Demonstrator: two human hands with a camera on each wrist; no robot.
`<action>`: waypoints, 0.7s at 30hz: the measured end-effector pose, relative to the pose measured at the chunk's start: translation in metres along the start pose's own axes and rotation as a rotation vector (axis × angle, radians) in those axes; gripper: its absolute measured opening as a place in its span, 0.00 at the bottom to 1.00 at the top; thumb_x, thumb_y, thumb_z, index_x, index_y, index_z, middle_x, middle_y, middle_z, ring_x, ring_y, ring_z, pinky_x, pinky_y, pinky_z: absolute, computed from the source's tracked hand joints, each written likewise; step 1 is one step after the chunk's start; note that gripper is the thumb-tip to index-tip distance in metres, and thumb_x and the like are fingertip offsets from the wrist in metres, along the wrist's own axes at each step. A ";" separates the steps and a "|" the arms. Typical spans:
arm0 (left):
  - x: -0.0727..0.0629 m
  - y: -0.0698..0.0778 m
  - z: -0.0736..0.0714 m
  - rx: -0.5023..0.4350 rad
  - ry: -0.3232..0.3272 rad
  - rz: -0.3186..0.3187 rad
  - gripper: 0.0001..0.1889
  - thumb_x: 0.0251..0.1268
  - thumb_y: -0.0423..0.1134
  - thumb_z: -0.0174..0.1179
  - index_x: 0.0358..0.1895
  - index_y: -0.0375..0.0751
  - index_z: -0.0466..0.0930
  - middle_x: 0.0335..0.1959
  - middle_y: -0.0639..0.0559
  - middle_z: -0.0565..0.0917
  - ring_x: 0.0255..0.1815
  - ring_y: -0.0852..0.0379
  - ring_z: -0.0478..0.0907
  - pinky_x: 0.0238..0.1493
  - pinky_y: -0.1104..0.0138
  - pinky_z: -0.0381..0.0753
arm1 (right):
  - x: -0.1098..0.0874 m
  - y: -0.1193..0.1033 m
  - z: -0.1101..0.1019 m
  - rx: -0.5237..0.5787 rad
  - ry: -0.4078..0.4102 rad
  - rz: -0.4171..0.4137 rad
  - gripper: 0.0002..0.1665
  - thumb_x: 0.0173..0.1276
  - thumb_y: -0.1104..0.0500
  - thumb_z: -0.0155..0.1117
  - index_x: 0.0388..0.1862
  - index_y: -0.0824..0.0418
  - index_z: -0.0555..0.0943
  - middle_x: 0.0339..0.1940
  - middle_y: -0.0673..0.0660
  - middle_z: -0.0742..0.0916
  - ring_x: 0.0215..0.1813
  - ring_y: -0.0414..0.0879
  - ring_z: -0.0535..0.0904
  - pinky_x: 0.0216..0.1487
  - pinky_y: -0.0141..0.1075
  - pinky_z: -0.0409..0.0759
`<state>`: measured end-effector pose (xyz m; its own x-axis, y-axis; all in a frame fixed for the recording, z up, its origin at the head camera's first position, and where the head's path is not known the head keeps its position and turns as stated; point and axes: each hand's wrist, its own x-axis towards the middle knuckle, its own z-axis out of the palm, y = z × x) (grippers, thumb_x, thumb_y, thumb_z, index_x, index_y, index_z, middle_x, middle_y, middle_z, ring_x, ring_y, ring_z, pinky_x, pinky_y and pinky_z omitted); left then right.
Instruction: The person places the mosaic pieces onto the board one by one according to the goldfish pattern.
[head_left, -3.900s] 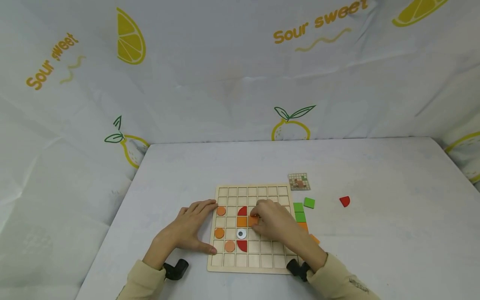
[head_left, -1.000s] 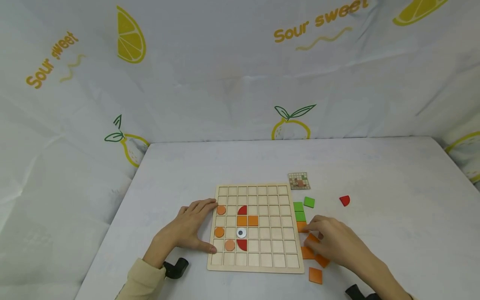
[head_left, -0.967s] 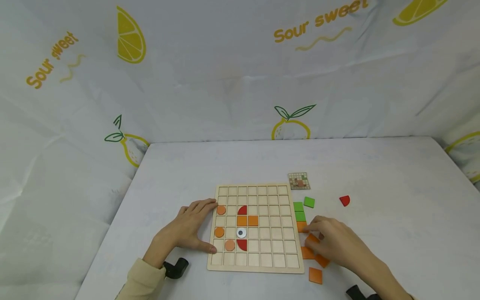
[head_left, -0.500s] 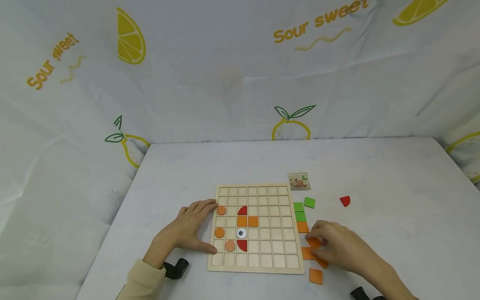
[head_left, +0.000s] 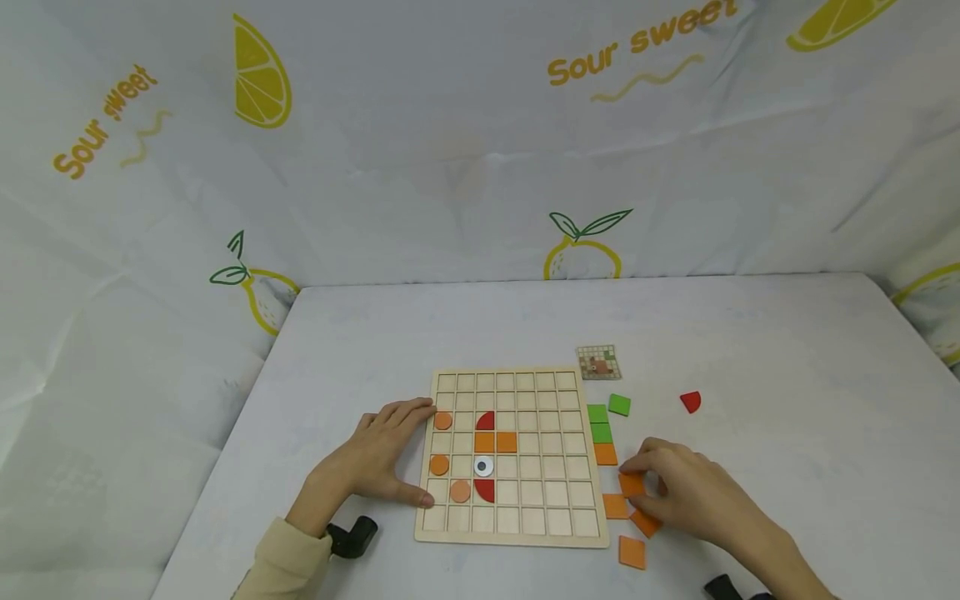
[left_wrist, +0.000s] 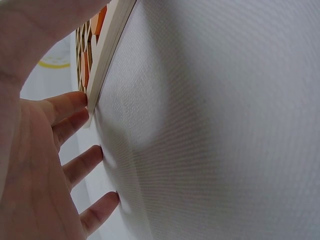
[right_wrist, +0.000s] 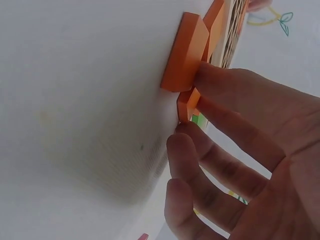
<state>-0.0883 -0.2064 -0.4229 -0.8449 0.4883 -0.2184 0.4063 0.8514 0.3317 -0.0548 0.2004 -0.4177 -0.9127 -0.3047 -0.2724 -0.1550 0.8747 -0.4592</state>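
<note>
My left hand (head_left: 369, 461) rests at the left edge of a wooden grid board (head_left: 532, 520), fingers spread, with fingertips and thumb touching the frame. In the left wrist view, the fingers reach along the board's edge. To the board's right, my right hand (head_left: 686, 487) pinches an orange square tile (head_left: 631, 484) between thumb and fingers, low over the table. The right wrist view shows this orange tile (right_wrist: 186, 106) between the thumb and fingers, behind a nearer orange tile (right_wrist: 186, 52). Two orange squares (head_left: 496, 442), red quarter-circles (head_left: 485, 491), orange discs (head_left: 439, 465) and an eye disc (head_left: 483, 467) sit in the grid.
Other orange squares (head_left: 632, 552) lie around the right hand. Green squares (head_left: 597, 414) line the board's right edge, with a loose one (head_left: 619, 405) nearby. A small pattern card (head_left: 598, 362) lies at the top right corner. A red quarter-circle (head_left: 691, 402) lies farther right.
The right hand has left an orange square on the board and moved right to the loose tiles. It now pinches another, which has shifted slightly right. The left hand has stayed put.
</note>
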 end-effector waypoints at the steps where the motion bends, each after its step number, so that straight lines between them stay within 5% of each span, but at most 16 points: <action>1: 0.000 0.000 0.000 0.000 0.000 -0.001 0.62 0.39 0.70 0.77 0.78 0.45 0.61 0.80 0.48 0.63 0.79 0.43 0.61 0.65 0.40 0.68 | 0.000 0.000 0.000 0.000 0.006 -0.008 0.17 0.53 0.60 0.81 0.43 0.54 0.91 0.33 0.43 0.82 0.26 0.36 0.67 0.26 0.28 0.66; 21: 0.000 -0.001 0.001 -0.006 -0.004 -0.009 0.61 0.39 0.69 0.78 0.78 0.45 0.61 0.80 0.48 0.63 0.79 0.43 0.61 0.65 0.39 0.67 | 0.002 -0.011 -0.004 0.038 0.117 -0.101 0.14 0.53 0.57 0.79 0.41 0.57 0.91 0.28 0.44 0.81 0.25 0.32 0.67 0.25 0.27 0.68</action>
<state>-0.0888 -0.2065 -0.4237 -0.8474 0.4810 -0.2249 0.3963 0.8548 0.3351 -0.0568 0.1915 -0.4102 -0.9315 -0.3421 -0.1240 -0.2353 0.8263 -0.5117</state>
